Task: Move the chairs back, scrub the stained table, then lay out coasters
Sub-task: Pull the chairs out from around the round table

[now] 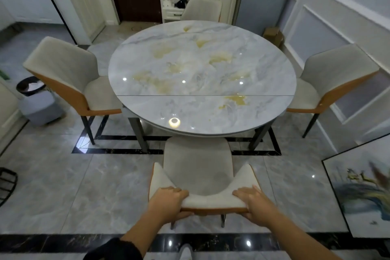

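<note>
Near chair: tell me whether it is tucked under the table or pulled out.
Pulled out: the near chair has its whole seat showing, clear of the table edge.

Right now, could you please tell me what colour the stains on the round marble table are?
Yellow stains on the grey-white round marble table, head view.

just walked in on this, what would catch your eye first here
The round marble table in the middle, its glossy top blotched with yellow stains. Then the two hands, left hand and right hand, gripping the backrest of the near chair at the bottom. Three more chairs ring the table, and a framed painting stands on the floor at right.
</note>
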